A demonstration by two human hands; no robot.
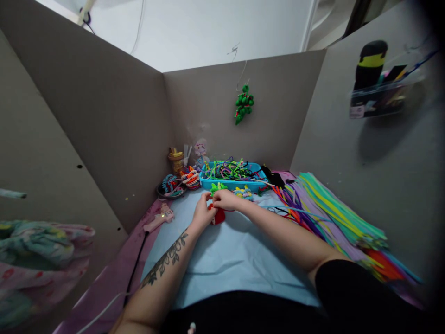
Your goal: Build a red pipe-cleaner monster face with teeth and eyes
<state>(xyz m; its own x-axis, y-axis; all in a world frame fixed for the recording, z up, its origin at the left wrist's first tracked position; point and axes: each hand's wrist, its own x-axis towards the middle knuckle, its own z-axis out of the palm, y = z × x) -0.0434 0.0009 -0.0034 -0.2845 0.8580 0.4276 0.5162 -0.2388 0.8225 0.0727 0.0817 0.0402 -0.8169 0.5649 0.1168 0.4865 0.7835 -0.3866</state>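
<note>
Above the blue sheet (229, 269), my left hand (203, 211) has its fingers closed on a red fuzzy piece (219, 217) that looks made of pipe cleaner. Reaching in from the right, my right hand (224, 199) pinches at the top of the same red piece, and its fingertips meet those of the left. Part of the piece is hidden behind the fingers, so its full shape does not show. Just beyond the hands lie a bright green fuzzy piece (218, 187) and a yellow and blue one (243, 193).
A blue tray (232, 184) of tangled pipe cleaners stands at the back. Bundles of long pipe cleaners (340, 208) lie along the right. A pink glue gun (160, 219) rests at left, near a dark bowl (171, 191). Grey panels (205, 111) enclose the table.
</note>
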